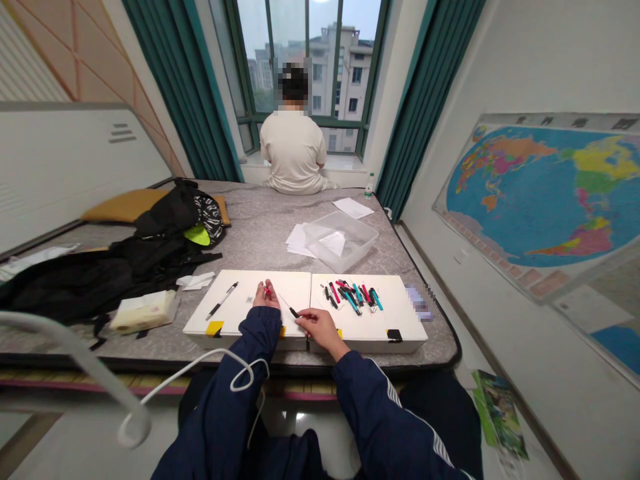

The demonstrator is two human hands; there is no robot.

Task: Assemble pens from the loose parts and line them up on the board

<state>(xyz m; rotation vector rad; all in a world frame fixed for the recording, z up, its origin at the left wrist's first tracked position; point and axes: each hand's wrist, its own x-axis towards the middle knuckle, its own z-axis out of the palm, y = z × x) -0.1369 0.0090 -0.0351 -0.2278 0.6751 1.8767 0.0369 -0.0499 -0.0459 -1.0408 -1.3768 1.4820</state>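
Left hand (266,295) pinching a red pen part (267,291), right hand (316,328) gripping a black-tipped refill (291,309) — world map (543,197) lettering unreadable

Two hands (267,295) (315,327), each pinching one slim pen part (290,308), are over two white boards (295,292) (405,300) lying side by side on the mattress (260,230). One whole pen (222,300) lies on the left board; the heap of pens (350,295) on the right board is too tangled to count exactly. Nearby are one clear plastic tub (341,240), one water bottle (369,187) and one seated person (293,150).
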